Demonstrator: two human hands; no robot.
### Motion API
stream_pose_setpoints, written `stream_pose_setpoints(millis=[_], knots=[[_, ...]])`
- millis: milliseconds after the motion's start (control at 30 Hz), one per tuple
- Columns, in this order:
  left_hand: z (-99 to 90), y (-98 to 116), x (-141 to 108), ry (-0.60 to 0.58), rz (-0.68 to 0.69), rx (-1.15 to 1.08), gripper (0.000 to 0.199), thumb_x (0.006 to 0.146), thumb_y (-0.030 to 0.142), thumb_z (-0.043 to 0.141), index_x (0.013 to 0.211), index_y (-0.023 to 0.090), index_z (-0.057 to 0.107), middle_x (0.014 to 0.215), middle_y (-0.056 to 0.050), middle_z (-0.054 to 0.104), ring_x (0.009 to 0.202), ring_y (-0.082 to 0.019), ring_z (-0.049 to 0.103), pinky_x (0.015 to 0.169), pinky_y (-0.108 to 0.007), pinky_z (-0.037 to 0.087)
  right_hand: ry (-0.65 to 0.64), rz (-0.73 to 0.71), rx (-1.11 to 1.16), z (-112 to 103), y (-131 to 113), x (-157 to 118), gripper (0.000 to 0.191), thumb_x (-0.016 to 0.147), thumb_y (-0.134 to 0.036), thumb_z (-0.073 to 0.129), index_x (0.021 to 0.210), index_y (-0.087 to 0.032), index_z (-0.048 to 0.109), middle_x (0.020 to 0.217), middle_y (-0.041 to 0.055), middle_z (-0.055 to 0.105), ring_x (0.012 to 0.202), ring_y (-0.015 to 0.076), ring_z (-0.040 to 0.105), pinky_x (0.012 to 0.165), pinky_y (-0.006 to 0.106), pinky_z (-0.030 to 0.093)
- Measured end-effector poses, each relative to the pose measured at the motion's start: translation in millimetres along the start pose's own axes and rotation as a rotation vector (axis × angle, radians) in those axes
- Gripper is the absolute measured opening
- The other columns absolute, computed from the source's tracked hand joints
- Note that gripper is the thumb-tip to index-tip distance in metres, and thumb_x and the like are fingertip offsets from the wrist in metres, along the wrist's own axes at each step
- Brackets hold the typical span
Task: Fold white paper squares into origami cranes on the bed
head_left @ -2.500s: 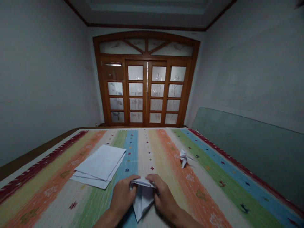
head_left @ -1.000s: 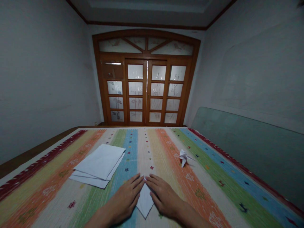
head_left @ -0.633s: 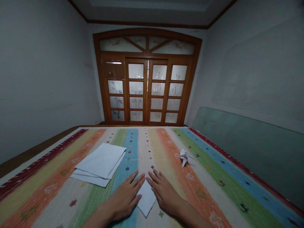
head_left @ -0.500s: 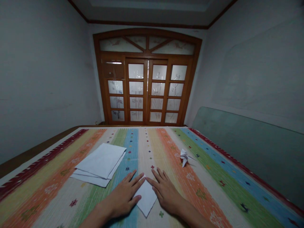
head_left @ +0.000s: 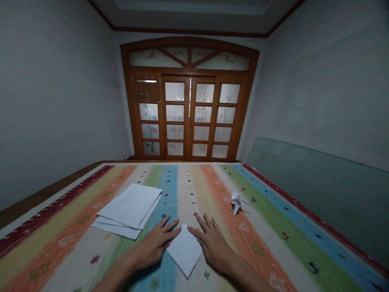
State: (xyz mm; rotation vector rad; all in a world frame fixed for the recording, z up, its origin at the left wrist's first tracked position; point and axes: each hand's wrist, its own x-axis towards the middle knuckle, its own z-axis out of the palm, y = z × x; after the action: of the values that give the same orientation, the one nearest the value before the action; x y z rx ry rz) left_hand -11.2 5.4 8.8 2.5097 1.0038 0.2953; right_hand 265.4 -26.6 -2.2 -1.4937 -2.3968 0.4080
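A small white sheet of paper folded into a diamond [head_left: 185, 249] lies on the striped tablecloth, one corner pointing toward me. At its left edge is my left hand [head_left: 156, 243], fingers spread, the index fingertip by the top corner. My right hand [head_left: 214, 243] rests along the right edge with its fingers apart and the index fingertip close to that same corner. Neither hand grips anything. Beyond my right hand stands a folded white paper figure [head_left: 236, 202], which looks like a crane.
Several loose white paper sheets [head_left: 130, 207] lie stacked at the left. The striped tablecloth [head_left: 267, 243] covers the table. A pale green backrest [head_left: 304, 178] runs along the right side, and wooden glazed doors [head_left: 190, 115] stand beyond the far edge.
My left hand has shifted left, its thumb coming off the folded paper, so more of the diamond shows. My right hand has moved only slightly. The paper stack and figure stay put.
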Motion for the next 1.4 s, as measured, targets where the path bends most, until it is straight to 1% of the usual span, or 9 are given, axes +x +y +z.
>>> stream_pose_setpoints(millis=[100, 200, 367, 533, 667, 867, 1000, 1200, 1400], knots=[[-0.7, 0, 0, -0.002, -0.028, 0.001, 0.070, 0.092, 0.007, 0.049, 0.152, 0.041, 0.038, 0.165, 0.004, 0.028, 0.154, -0.031, 0.014, 0.123, -0.060, 0.019, 0.025, -0.007, 0.022, 0, 1, 0, 0.051, 0.100, -0.017, 0.049, 0.144, -0.041, 0.050, 0.166, 0.0038, 0.023, 0.153, 0.0367, 0.015, 0.119, 0.067, 0.016], [-3.1, 1, 0, 0.019, -0.024, -0.010, 0.064, 0.091, 0.010, 0.053, 0.147, 0.040, 0.047, 0.164, 0.002, 0.031, 0.154, -0.031, 0.016, 0.122, -0.060, 0.020, 0.068, -0.040, 0.034, -6, 0, 0, 0.044, 0.096, -0.018, 0.056, 0.136, -0.035, 0.062, 0.164, 0.0067, 0.031, 0.152, 0.0378, 0.018, 0.119, 0.067, 0.018], [-10.5, 2, -1, 0.042, -0.019, -0.013, 0.047, 0.085, 0.012, 0.062, 0.123, 0.038, 0.070, 0.157, 0.002, 0.046, 0.150, -0.033, 0.029, 0.119, -0.060, 0.027, 0.130, -0.179, 0.032, -17, 5, 0, 0.030, 0.089, -0.019, 0.066, 0.115, -0.027, 0.076, 0.153, 0.0110, 0.049, 0.149, 0.0371, 0.029, 0.117, 0.064, 0.028], [-17.2, 8, -1, -0.012, -0.035, -0.022, 0.045, 0.084, 0.022, 0.070, 0.125, 0.040, 0.069, 0.149, 0.003, 0.056, 0.148, -0.037, 0.031, 0.117, -0.061, 0.026, 0.141, -0.215, 0.066, -21, 8, 0, 0.024, 0.086, -0.018, 0.069, 0.105, -0.025, 0.081, 0.139, 0.0132, 0.064, 0.140, 0.0352, 0.045, 0.114, 0.059, 0.038], [-18.7, 10, -2, -0.032, -0.055, -0.053, 0.059, 0.072, 0.039, 0.084, 0.129, 0.039, 0.067, 0.149, 0.001, 0.056, 0.147, -0.042, 0.031, 0.117, -0.062, 0.026, 0.121, -0.227, 0.120, -23, 9, 0, 0.024, 0.080, -0.019, 0.076, 0.103, -0.024, 0.081, 0.134, 0.0129, 0.067, 0.137, 0.0355, 0.047, 0.112, 0.057, 0.040], [-20.2, 13, -1, -0.028, -0.032, -0.054, 0.050, 0.080, 0.053, 0.076, 0.128, 0.038, 0.068, 0.148, 0.000, 0.057, 0.146, -0.042, 0.032, 0.116, -0.061, 0.027, 0.118, -0.284, 0.147, -18, 17, 0, 0.054, 0.062, -0.046, 0.091, 0.107, -0.019, 0.077, 0.131, 0.0182, 0.067, 0.133, 0.0400, 0.050, 0.111, 0.058, 0.040], [-20.9, 16, -2, 0.004, -0.022, -0.032, 0.044, 0.086, 0.053, 0.070, 0.126, 0.035, 0.071, 0.145, -0.002, 0.060, 0.144, -0.041, 0.036, 0.115, -0.060, 0.029, 0.138, -0.310, 0.148, -14, 19, 1, 0.060, 0.060, -0.053, 0.091, 0.106, -0.018, 0.075, 0.129, 0.0184, 0.068, 0.129, 0.0386, 0.053, 0.110, 0.056, 0.042], [-17.5, 17, -5, 0.047, -0.033, 0.003, 0.040, 0.086, 0.046, 0.070, 0.123, 0.030, 0.072, 0.142, -0.006, 0.062, 0.142, -0.038, 0.041, 0.114, -0.058, 0.033, 0.172, -0.364, 0.136, -21, 13, -2, 0.032, 0.081, -0.040, 0.076, 0.105, -0.019, 0.074, 0.121, 0.0154, 0.069, 0.122, 0.0322, 0.056, 0.105, 0.050, 0.045], [-14.1, 19, -4, 0.113, 0.028, 0.023, 0.030, 0.084, 0.035, 0.074, 0.113, 0.029, 0.076, 0.131, -0.006, 0.071, 0.134, -0.035, 0.051, 0.112, -0.055, 0.037, 0.190, -0.457, 0.093, -28, 3, -5, 0.010, 0.086, -0.026, 0.068, 0.092, -0.022, 0.073, 0.102, 0.0095, 0.072, 0.106, 0.0279, 0.060, 0.092, 0.042, 0.050]])
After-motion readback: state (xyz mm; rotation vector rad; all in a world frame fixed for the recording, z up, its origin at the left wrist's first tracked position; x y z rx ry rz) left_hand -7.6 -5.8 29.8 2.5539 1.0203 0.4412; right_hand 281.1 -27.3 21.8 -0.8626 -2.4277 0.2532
